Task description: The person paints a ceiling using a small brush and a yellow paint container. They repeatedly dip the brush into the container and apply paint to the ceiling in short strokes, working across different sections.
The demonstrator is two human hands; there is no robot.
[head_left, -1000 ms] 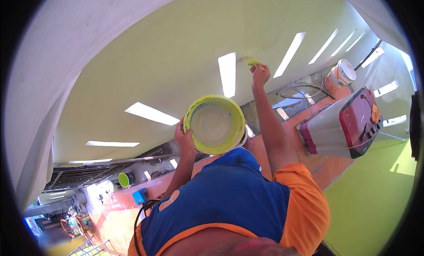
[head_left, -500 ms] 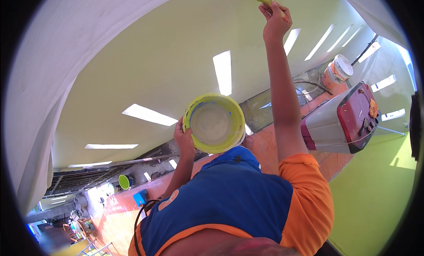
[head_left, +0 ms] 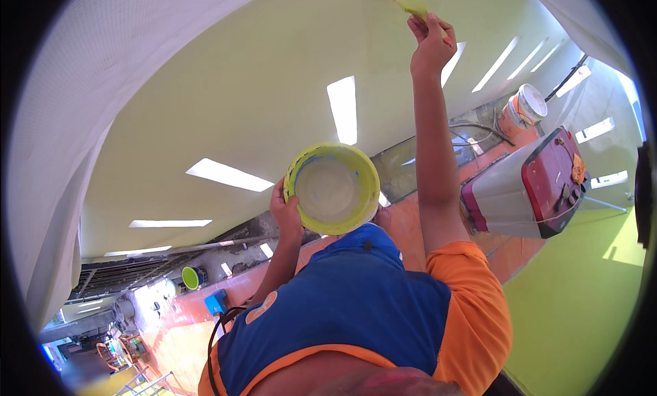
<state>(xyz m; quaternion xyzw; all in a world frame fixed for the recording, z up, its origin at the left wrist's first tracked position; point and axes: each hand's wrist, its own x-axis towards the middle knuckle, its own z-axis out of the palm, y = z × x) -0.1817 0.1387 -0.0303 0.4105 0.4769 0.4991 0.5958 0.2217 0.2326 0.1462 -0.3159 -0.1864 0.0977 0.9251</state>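
My right hand (head_left: 434,46) is raised high, its fingers closed round the handle of a paintbrush (head_left: 411,4) with a yellow-green smeared head. The pale bristle tips meet the upper part of a light green wall (head_left: 260,95). In front of my body, my left hand (head_left: 285,210) grips the rim of a yellow-green paint bucket (head_left: 373,184), thumb on the near side and fingers round the outside. Whitish paint lies inside it, and blue smears mark its inner wall.
To the right stands a grey and maroon washing machine (head_left: 506,191) with small things on top. Beyond it are stacked paint buckets (head_left: 523,109) and a loose hose (head_left: 479,129). At the left are a green-lined bucket (head_left: 194,278) and a blue object (head_left: 216,301). White sheeting (head_left: 89,122) hangs at the upper left.
My right hand and the brush have come slightly down and to the right, the bristles staying at the wall. My left hand and the bucket have hardly moved.
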